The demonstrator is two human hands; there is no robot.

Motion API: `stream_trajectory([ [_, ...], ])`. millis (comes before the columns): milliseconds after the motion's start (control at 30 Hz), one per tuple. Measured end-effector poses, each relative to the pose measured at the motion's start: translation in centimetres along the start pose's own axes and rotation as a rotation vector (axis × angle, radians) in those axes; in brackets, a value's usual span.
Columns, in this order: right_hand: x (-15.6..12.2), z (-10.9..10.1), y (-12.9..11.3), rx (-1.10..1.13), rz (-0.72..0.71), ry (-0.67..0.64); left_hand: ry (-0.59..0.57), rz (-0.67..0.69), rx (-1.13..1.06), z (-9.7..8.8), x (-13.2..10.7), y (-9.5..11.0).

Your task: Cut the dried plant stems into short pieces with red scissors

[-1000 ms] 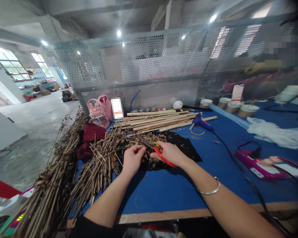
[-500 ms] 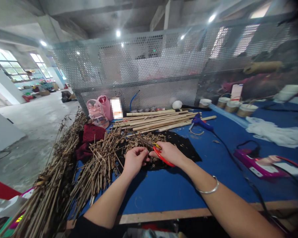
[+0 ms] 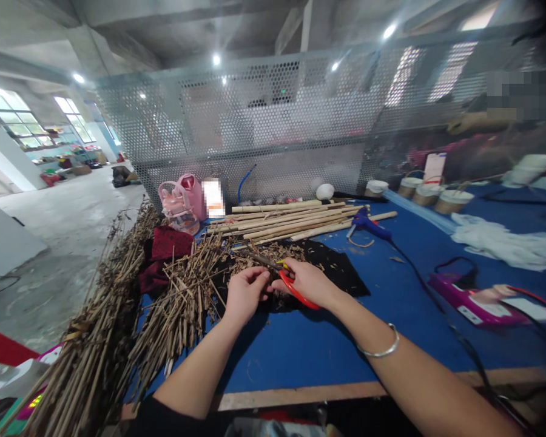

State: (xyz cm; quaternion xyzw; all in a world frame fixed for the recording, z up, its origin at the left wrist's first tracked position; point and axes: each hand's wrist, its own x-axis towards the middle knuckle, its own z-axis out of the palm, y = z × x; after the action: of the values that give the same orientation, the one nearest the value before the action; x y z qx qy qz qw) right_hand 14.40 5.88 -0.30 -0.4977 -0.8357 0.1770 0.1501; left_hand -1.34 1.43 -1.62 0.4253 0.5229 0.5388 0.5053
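Note:
My right hand (image 3: 307,280) is closed around red-handled scissors (image 3: 295,291), whose dark blades point left and up over a black cloth (image 3: 341,270). My left hand (image 3: 246,294) sits just left of it, fingers pinched on a small dry twig piece that I can barely make out. Both hands rest over the black cloth, which is littered with brown chopped bits. A heap of dry brown stalks (image 3: 182,303) lies immediately left of my left hand.
Pale bamboo sticks (image 3: 291,221) lie behind the cloth on the blue table (image 3: 327,349). A blue glue gun (image 3: 368,226), a pink device (image 3: 473,303), white cloth (image 3: 505,246), tape rolls (image 3: 437,197), a pink bottle (image 3: 186,203) and a mesh screen (image 3: 277,121) surround the area.
My hands have drawn slightly closer together and shifted a little up and left over the cloth; the scissors stay in my right hand.

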Motion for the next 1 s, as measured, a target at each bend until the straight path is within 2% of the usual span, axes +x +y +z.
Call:
stream_trajectory([
  [233, 0.3, -0.33, 0.26, -0.019, 0.051, -0.022, 0.025, -0.022, -0.065, 0.0, 0.28, -0.42],
  [367, 0.05, -0.67, 0.03, -0.04, 0.029, -0.03, 0.056, -0.016, -0.093, -0.09, 0.34, -0.25],
  [600, 0.02, -0.06, -0.09, -0.008, 0.001, -0.027, -0.007, 0.048, -0.033, -0.04, 0.2, 0.01],
  [800, 0.27, -0.11, 0.2, -0.041, 0.044, -0.046, 0.062, 0.006, -0.058, 0.05, 0.24, 0.06],
  [1000, -0.2, -0.36, -0.17, -0.03, -0.024, -0.034, 0.062, 0.018, -0.072, -0.13, 0.23, 0.19],
])
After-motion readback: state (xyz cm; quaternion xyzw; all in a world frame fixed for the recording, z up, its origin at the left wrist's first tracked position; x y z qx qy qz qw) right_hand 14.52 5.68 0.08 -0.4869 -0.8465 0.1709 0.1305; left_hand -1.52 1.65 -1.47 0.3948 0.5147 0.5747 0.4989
